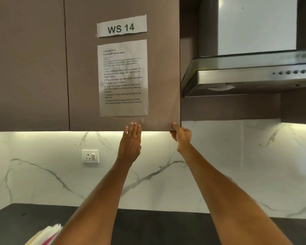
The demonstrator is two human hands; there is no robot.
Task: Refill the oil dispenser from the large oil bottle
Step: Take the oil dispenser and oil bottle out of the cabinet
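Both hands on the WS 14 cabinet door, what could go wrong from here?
1. The right hand grips the corner of the cabinet door nearest the range hood; depending on hinge side, fingers could get pinched.
2. The left hand lies flat on the door's lower edge and may resist the pull.

Brown wall cabinet door (163,68) with two taped paper sheets (123,77); right hand (183,137) pinches its lower corner, left hand (130,142) lies flat against its bottom edge

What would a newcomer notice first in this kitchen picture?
Two bare arms reach up to a brown cabinet door: the left hand lies flat against its bottom edge, the right hand grips its lower right corner. A "WS 14" sign hangs above an instruction sheet.
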